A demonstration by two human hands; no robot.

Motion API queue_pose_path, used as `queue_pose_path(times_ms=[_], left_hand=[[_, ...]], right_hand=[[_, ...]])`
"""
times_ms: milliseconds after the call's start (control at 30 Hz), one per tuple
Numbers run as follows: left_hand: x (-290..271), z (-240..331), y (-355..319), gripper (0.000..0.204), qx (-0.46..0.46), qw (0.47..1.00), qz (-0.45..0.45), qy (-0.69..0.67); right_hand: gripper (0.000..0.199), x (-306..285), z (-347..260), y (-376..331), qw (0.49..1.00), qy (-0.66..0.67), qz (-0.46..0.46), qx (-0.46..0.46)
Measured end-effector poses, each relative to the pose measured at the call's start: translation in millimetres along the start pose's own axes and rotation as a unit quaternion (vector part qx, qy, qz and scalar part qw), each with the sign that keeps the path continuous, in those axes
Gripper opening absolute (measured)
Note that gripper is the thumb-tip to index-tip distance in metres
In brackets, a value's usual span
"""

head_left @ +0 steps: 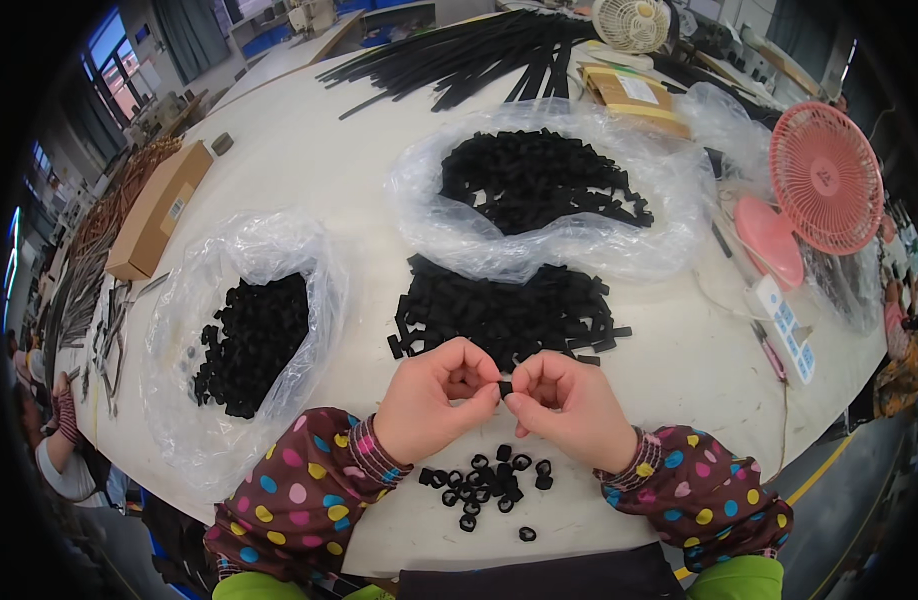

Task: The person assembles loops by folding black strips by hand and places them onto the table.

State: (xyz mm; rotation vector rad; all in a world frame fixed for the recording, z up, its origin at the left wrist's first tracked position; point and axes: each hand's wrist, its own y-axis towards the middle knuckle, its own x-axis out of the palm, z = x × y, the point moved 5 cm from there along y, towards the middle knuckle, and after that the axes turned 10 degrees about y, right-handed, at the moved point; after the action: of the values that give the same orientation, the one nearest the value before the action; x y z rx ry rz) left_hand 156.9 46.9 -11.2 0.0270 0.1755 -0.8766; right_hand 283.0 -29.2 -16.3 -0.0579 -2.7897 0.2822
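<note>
Thumb and fingertips of my left hand [434,400] and my right hand [571,405] meet in a pinch on one small black piece [506,388]. Its exact shape is mostly hidden by the fingers. Just beyond the hands spreads a pile of small flat black pieces [504,312] on the white table [369,190]. Nearer to me, below my hands, lie several small black rings [489,482], with a lone ring [527,534] a little apart from them.
Clear plastic bags of black pieces lie open at the left [174,350] and far side [419,190]. Long black strips [469,55] fan out at the back. At right stand a pink fan [825,178] and a white-and-blue box [782,325]. A cardboard box [159,210] sits far left.
</note>
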Motion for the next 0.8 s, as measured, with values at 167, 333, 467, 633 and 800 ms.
queue_pose_path(times_ms=[167, 333, 467, 633, 800], left_hand=[[1.9, 14.6, -2.1, 0.015, 0.131, 0.957, 0.048, 0.253], [-1.2, 5.1, -1.5, 0.014, 0.009, 0.996, 0.029, 0.084], [1.0, 20.6, -5.7, 0.013, 0.137, 0.936, 0.044, 0.321], [0.4, 33.8, -11.4, 0.013, 0.228, 0.875, 0.099, 0.416], [-2.0, -1.5, -4.4, 0.01, -0.057, 0.997, 0.003, -0.044]], right_hand=[[0.012, 1.8, 2.2, -0.3, 0.997, -0.051, 0.035, -0.038], [0.011, 3.2, 4.5, -1.4, 1.0, 0.006, 0.028, 0.001], [0.011, 0.1, 1.8, -2.7, 0.988, -0.138, 0.037, -0.052], [0.012, 0.6, 2.5, -0.4, 0.998, 0.042, 0.04, 0.032], [0.011, 1.8, -9.6, -3.6, 0.994, -0.089, 0.034, -0.056]])
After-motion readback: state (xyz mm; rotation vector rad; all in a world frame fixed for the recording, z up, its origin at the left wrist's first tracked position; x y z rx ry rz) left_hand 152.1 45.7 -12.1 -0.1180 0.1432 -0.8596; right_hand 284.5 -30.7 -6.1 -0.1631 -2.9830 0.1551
